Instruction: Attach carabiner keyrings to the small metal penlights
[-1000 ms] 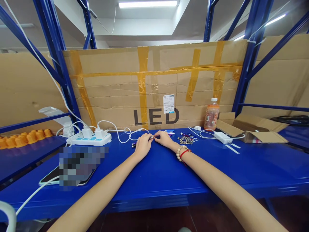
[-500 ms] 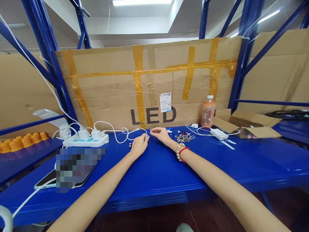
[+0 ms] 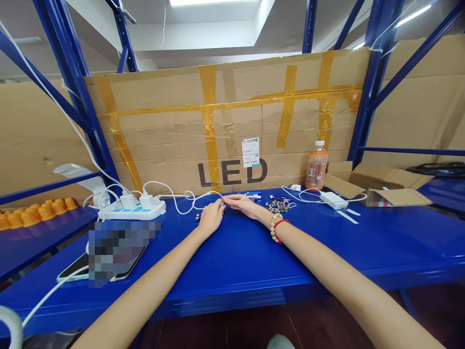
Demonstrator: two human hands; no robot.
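- Both arms [image 3: 163,266] are stretched forward over a blue shelf [image 3: 247,261].
- A tiny object [image 3: 223,201] is pinched in the left hand [image 3: 211,217], met by the fingertips of the right hand [image 3: 246,205], whose grip cannot be told.
- A capped bottle [image 3: 316,167] is placed beside an opened box [image 3: 399,198], contents mostly hidden.

You can read "LED" [image 3: 225,173] in black capitals on the cardboard panel [image 3: 163,145] facing you. White label [image 3: 251,152] and bottle wrap [image 3: 315,170] carry print, apparently too small to read.
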